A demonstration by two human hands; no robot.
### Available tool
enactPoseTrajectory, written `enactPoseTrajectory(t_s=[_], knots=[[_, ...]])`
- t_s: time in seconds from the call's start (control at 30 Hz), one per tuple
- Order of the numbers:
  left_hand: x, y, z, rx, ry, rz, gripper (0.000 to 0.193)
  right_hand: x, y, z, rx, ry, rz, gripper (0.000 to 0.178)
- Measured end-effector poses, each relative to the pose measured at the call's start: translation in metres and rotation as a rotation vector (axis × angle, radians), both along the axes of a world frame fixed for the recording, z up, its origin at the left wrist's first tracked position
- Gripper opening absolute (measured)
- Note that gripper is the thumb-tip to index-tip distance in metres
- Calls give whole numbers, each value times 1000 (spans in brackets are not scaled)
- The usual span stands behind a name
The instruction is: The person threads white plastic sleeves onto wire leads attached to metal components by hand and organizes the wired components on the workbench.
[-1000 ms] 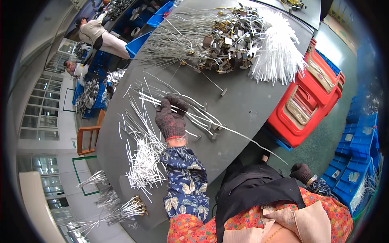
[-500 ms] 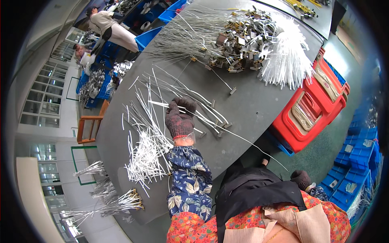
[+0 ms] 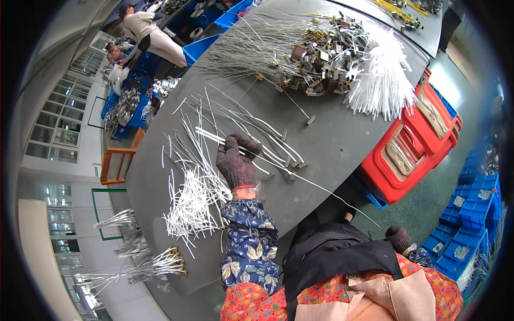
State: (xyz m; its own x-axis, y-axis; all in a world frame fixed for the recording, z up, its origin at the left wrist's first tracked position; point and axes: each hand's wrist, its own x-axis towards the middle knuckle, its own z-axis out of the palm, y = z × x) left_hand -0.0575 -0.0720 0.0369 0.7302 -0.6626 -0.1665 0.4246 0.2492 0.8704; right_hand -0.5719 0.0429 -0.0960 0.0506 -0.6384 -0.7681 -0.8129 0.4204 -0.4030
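Observation:
My left hand, in a dark knitted glove, is closed over the grey table, gripping thin white tubes that stick out past its fingers. A long white wire runs from beside this hand over the table edge towards my right hand. That gloved hand is curled closed low at the right; whether the wire reaches into it is too fine to see. Several white leads with small metal blocks lie beside my left hand. A loose heap of white tubes spreads to its left.
Across the far table lie a pile of metal-block parts with leads and a fanned bundle of white tubes. A red bin stands against the right edge. Blue crates stack farther right. Wire bundles hang at lower left. A person stands far off.
My left hand has shifted slightly, and the white tubes in it show as a more distinct pair. The long wire and my right hand keep nearly the same place.

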Motion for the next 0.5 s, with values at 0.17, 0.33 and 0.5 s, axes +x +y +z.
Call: enactPoseTrajectory(t_s=[0.17, 0.33, 0.5], knots=[[7, 4, -5, -35, 165, 34, 16, 0, 1, -3, 2, -2, 44, 29], [-5, 12, -22, 58, -60, -243, 18, 9, -4, -2, 19, -14, 58, 29], [-91, 31, -44, 284, -186, -788, 26, 27, -16, 0, -22, -68, 27, 32]])
